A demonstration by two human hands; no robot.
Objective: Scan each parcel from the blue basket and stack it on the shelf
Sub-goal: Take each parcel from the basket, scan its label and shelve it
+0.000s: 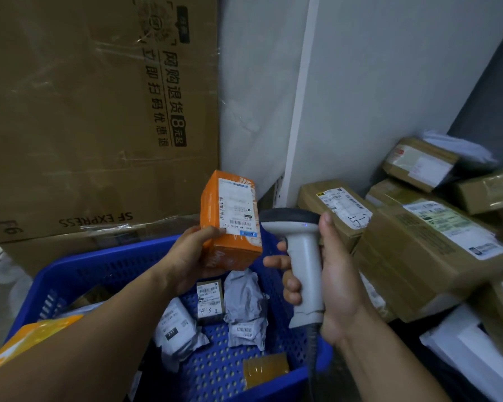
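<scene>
Orange parcel (pixel 230 220), perforated blue basket (pixel 105 265)

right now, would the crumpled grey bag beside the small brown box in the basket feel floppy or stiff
Probably floppy: the grey bag is wrinkled and slumped. Likely light: its film looks loosely filled. Its smooth plastic may slip if gripped loosely.

Orange labelled parcel (pixel 231 220) upright above blue basket (pixel 105 265)

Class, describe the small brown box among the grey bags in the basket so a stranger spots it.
Find the blue perforated plastic basket low in view. On its floor, just below the left hand, a small brown cardboard box lies between crumpled grey plastic mailer bags. Unlike them, its white label carries handwritten digits.
</scene>
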